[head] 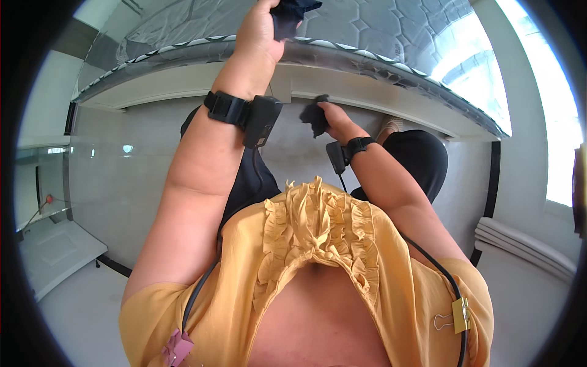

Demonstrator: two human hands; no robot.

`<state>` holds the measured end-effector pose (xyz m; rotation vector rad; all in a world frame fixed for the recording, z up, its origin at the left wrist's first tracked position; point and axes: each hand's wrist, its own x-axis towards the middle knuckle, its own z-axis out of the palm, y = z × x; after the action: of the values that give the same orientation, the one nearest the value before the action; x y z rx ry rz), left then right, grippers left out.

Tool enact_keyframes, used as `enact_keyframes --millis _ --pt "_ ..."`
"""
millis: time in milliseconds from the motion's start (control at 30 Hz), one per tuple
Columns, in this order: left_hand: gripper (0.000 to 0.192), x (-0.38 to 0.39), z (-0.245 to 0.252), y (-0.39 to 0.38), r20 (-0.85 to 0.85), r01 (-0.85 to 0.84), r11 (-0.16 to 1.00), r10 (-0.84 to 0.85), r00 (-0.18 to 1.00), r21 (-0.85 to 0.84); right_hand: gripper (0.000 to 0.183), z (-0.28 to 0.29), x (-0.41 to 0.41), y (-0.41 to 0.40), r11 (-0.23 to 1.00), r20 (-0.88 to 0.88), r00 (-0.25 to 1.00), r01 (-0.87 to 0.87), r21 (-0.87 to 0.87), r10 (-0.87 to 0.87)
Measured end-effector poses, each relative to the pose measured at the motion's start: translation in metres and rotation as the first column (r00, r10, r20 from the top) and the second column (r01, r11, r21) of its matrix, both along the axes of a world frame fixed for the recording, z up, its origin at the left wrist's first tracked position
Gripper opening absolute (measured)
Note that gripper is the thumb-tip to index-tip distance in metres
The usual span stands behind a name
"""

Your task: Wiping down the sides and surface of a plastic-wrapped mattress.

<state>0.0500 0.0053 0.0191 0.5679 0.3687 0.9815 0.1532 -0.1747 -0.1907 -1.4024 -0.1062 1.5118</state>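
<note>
At the top of the head view, my left hand (262, 28) is closed on a dark cloth item (288, 19), held over the edge of a mattress in clear plastic wrap (362, 23). Lower and to the right, my right hand (338, 120) grips another dark, crumpled cloth item (314, 116) beside the white bed frame (321, 81). The two hands are apart. What kind of cloth items these are, I cannot tell. Each wrist bears a strapped black device with a cable.
My knees in dark trousers (415, 153) are on either side of the grey floor (289, 151), in front of the frame. A white piece of furniture (64, 257) stands at the left. Folded pale material (523, 245) lies at the right, below a bright window (550, 110).
</note>
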Motion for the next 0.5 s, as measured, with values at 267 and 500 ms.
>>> enact_keyframes --millis 267,500 --pt "0.020 0.021 -0.016 -0.008 -0.013 -0.013 0.993 0.011 1.000 -0.114 0.028 -0.108 0.101 -0.008 0.891 0.439 0.837 0.427 -0.155 -0.325" --pt "0.020 -0.003 -0.016 0.004 -0.155 -0.105 0.984 0.082 0.984 -0.145 0.024 -0.099 0.065 0.031 0.486 0.494 -0.386 -0.126 -0.865 0.779"
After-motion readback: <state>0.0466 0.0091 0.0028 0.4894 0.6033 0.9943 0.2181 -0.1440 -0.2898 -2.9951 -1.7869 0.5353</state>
